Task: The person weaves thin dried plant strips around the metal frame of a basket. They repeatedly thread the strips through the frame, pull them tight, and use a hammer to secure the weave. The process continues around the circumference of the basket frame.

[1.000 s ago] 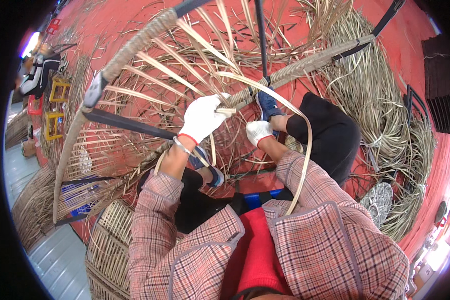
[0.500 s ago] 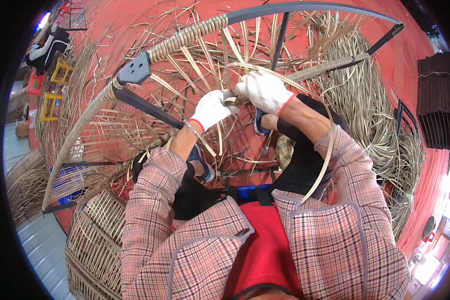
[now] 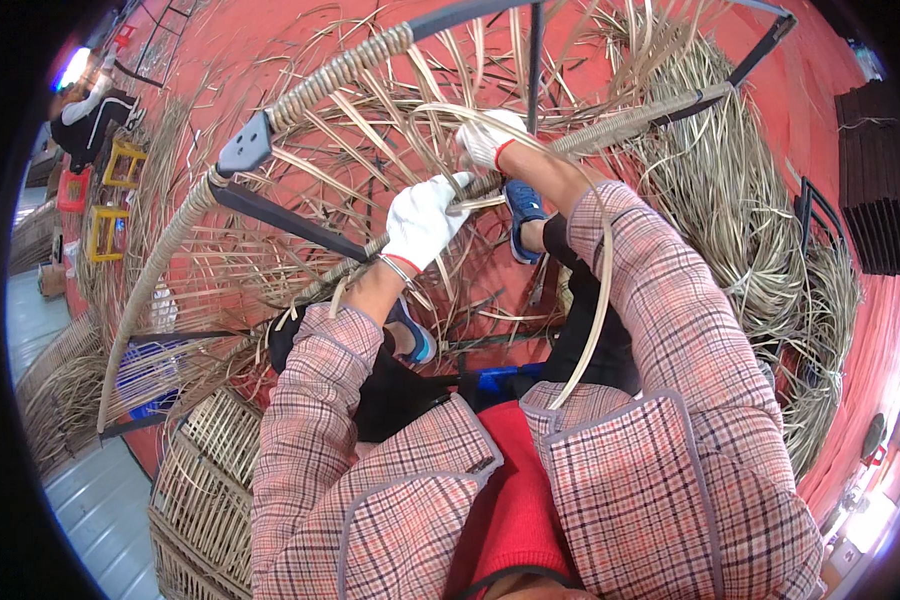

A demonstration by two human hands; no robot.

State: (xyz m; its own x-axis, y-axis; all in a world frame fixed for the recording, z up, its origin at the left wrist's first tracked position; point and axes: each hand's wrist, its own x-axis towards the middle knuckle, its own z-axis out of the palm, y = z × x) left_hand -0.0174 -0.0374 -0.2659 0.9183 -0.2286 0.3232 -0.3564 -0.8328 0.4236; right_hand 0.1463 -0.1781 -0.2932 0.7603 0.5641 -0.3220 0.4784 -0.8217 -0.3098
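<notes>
Both my hands wear white gloves with red cuffs. My left hand point(image 3: 425, 220) is closed around a strip-wrapped bar point(image 3: 595, 133) of a curved dark metal frame point(image 3: 290, 218); a pale strip end shows beside its thumb. Just past the bar, my right hand point(image 3: 488, 138) has its fingers curled among thin strips, and what they hold is hidden. One long pale weaving strip point(image 3: 600, 290) arches over my right hand and forearm, then hangs down to my jacket. Spaced strips fan out between the frame's bars, and tight coils cover much of its outer rim point(image 3: 340, 75).
Loose strips litter the red floor point(image 3: 340, 25). A big strip bundle point(image 3: 720, 200) lies at right, dark stacked panels point(image 3: 878, 180) beyond. A woven panel point(image 3: 205, 490) stands near left. Yellow stools point(image 3: 107, 232) and another person point(image 3: 90, 120) are far left.
My right hand has moved away from my left, up and leftward in view. My left hand stays at the bar. The frame has shifted slightly in view.
</notes>
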